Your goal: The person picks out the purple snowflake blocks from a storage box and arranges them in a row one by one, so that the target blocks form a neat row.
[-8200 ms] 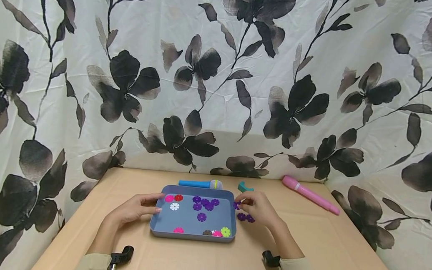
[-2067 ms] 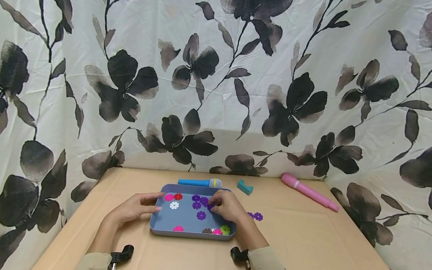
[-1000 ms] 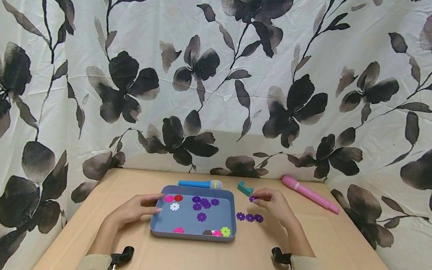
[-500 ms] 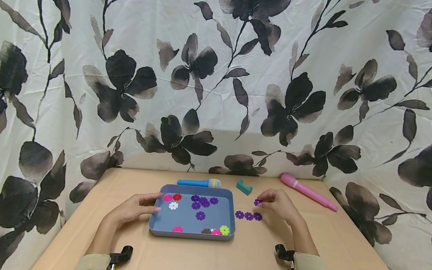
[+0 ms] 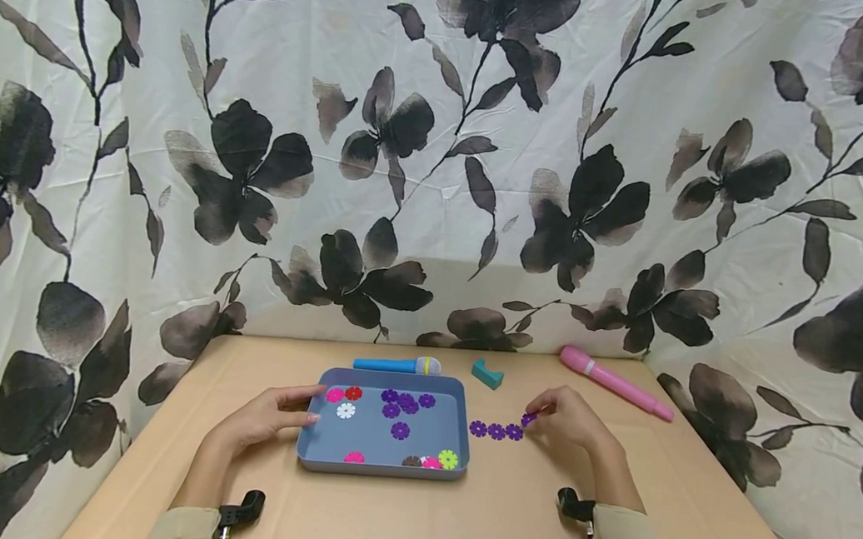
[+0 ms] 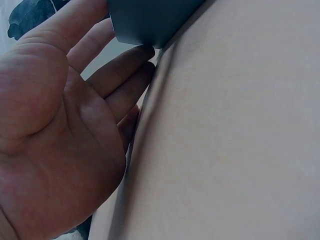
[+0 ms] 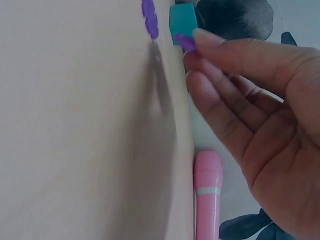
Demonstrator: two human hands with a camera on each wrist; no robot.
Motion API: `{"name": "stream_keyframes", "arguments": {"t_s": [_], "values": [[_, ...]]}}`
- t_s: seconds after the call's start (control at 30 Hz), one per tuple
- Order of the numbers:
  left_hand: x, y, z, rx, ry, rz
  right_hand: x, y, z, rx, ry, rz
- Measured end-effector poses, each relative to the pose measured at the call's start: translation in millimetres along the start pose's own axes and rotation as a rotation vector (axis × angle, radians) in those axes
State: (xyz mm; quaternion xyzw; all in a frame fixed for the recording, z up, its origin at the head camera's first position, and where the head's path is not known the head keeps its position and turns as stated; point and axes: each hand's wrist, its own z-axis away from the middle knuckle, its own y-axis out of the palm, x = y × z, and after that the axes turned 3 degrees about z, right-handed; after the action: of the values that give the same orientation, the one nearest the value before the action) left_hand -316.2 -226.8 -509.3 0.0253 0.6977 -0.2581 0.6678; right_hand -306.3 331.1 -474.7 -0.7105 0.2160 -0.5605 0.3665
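My right hand [image 5: 570,416] pinches a purple flower-shaped disc [image 5: 529,421] between thumb and fingertips, at the right end of a row of three purple discs [image 5: 496,431] on the table. In the right wrist view, the held disc [image 7: 185,42] is tilted and stands clear of the row. My left hand [image 5: 265,416] rests against the left side of a grey-blue tray [image 5: 357,468], thumb and index finger extended onto its rim. In the left wrist view, its fingers lie fairly straight by the tray's corner [image 6: 142,25]. Several purple discs [image 5: 400,430] lie inside the tray.
Pink, red, white, brown and yellow-green discs [image 5: 448,459] lie near the tray's edges. Behind it is a blue toy microphone [image 5: 387,366]. A teal block [image 5: 487,375] and a pink microphone [image 5: 616,383] sit along the back, before a floral curtain [image 5: 468,180].
My right hand has taken a disc from the row's end, turned it above the table, then brought it right and down beside the three-disc row. My left hand has stayed at the tray.
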Motion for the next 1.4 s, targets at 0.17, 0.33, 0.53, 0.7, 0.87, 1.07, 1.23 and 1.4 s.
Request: {"name": "stream_keyframes", "arguments": {"t_s": [0.17,0.33,0.53,0.7,0.87,1.07,1.23,1.4], "values": [[-1.6,0.2,-0.2,0.004,0.008,0.004,-8,0,2.2,0.030,0.051,0.023],[-2.8,0.5,-0.2,0.007,0.012,0.010,-13,0,2.7,0.065,0.037,-0.030],[-2.6,0.9,-0.4,0.006,0.003,-0.011,-14,0,3.2,0.081,0.015,-0.022],[-2.3,1.2,-1.3,0.005,0.000,-0.019,-15,1,2.3,0.089,-0.016,-0.011],[-2.4,0.2,-0.3,0.007,0.009,-0.015,-16,2,0.7,0.111,-0.023,-0.037],[-3.4,1.1,0.5,0.017,0.022,-0.026,-16,3,0.5,0.127,-0.012,-0.041],[-3.6,1.1,0.7,0.007,0.003,-0.034,-15,4,0.0,0.149,-0.004,-0.030],[-2.9,1.0,1.1,0.010,0.010,-0.035,-15,5,-1.1,0.139,0.004,-0.016]]}}
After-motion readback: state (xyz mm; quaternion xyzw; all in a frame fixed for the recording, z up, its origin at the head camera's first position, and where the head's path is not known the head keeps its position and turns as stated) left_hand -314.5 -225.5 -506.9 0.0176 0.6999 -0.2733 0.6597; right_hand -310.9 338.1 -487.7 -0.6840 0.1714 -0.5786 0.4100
